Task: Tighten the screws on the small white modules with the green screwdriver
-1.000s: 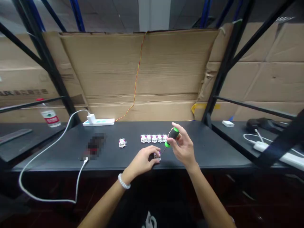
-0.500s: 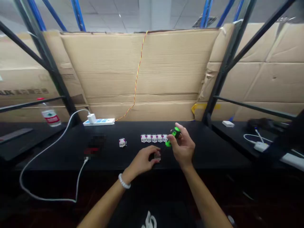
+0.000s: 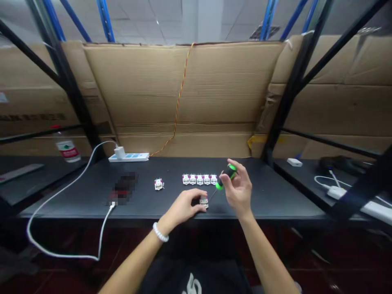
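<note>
The biggest thing you face is the brown cardboard wall (image 3: 183, 94), standing well past both your grips. Next comes the dark table (image 3: 275, 200), flat beneath your grips. A white power strip (image 3: 131, 157) lies on it, far to the left of your left grip and up near the wall, maybe so it stays out of your way.

Your left grip (image 3: 185, 204) is narrow, with the thumb and fingers pinching a small white and purple part. Your right grip (image 3: 239, 188) is closed around a screwdriver (image 3: 226, 176) with a green and black handle. It looks like your left grip pins the part so it won't slide, while your right grip leaves room for the tool to come in from the side.

The screwdriver slants. Its handle is high in your right grip, and its thin metal end points down and left, at the part in your left grip. I can't tell if the tip touches.

A row of five parts (image 3: 199, 179) sits just past your left grip, running left to right, perhaps lined up so they are easy to count. One lone part (image 3: 158, 184) sits farther left of that grip.

The pinched part (image 3: 203, 201) is at your left fingertips, near the table's front edge. Your fingers hide some of it, so I can't tell its long way.
</note>
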`<state>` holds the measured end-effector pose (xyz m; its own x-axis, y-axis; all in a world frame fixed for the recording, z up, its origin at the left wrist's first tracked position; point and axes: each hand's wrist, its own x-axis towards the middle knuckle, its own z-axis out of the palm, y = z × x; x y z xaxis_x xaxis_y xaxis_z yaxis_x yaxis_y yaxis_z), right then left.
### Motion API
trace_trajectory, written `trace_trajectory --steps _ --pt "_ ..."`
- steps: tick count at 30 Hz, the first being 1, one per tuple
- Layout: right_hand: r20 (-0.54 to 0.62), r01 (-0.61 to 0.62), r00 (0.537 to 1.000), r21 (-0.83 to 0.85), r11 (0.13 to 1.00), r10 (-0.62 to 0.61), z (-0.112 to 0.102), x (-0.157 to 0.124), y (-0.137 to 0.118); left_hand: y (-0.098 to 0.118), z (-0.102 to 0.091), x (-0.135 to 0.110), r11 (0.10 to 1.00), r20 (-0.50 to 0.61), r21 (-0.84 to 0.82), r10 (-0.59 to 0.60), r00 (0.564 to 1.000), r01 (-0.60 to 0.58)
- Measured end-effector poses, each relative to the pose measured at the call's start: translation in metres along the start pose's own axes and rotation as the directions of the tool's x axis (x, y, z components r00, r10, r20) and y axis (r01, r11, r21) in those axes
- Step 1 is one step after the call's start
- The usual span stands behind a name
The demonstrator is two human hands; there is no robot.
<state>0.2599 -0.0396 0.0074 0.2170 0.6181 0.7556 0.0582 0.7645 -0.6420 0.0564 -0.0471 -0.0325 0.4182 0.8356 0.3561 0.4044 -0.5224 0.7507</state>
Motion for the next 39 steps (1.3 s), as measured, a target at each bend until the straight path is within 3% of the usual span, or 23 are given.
trace_trajectory --steps 4,7,10,14,17,26,29,31,33,35,39 --pt "0.157 -0.035 0.987 0.097 0.995 0.019 -0.001 -0.003 -0.003 -0.002 0.0 0.002 0.999 0.019 0.01 0.046 0.999 -0.046" --pt "0.211 -0.066 0.977 0.202 0.977 0.022 -0.003 -0.001 -0.009 -0.004 0.001 0.002 0.997 0.026 0.024 0.072 0.997 -0.073" --pt "0.162 -0.036 0.987 0.195 0.98 0.004 -0.004 0.003 -0.011 -0.006 0.001 0.003 0.996 0.028 0.029 0.083 0.996 -0.084" --pt "0.046 0.064 0.997 0.04 0.997 -0.066 -0.002 0.003 -0.005 -0.006 0.002 0.003 0.995 0.032 0.033 0.09 0.995 -0.091" --pt "0.068 0.103 0.992 0.005 0.995 -0.103 -0.001 0.0 -0.002 -0.006 0.002 0.002 0.995 0.033 0.04 0.088 0.996 -0.09" --pt "0.309 -0.133 0.948 0.185 0.974 0.071 -0.019 0.009 -0.016 -0.002 0.001 0.002 0.993 0.035 0.054 0.099 0.994 -0.101" --pt "0.185 -0.082 0.981 0.091 0.992 0.064 -0.018 0.009 -0.012 -0.001 0.001 0.002 0.994 0.034 0.061 0.09 0.995 -0.092" --pt "0.06 0.012 0.998 -0.011 1.0 -0.011 -0.015 0.007 -0.007 -0.001 0.001 0.002 0.995 0.037 0.056 0.081 0.996 -0.083" --pt "0.015 0.078 0.997 -0.081 0.994 -0.077 -0.011 0.003 -0.003 -0.001 0.001 0.002 0.996 0.031 0.054 0.076 0.997 -0.078" --pt "0.047 0.072 0.997 -0.069 0.995 -0.069 -0.007 0.001 -0.003 -0.002 0.001 0.002 0.995 0.024 0.057 0.086 0.996 -0.087" --pt "0.179 -0.031 0.984 0.107 0.994 0.011 -0.004 0.001 -0.01 -0.003 0.002 0.002 0.994 0.022 0.057 0.094 0.995 -0.096"
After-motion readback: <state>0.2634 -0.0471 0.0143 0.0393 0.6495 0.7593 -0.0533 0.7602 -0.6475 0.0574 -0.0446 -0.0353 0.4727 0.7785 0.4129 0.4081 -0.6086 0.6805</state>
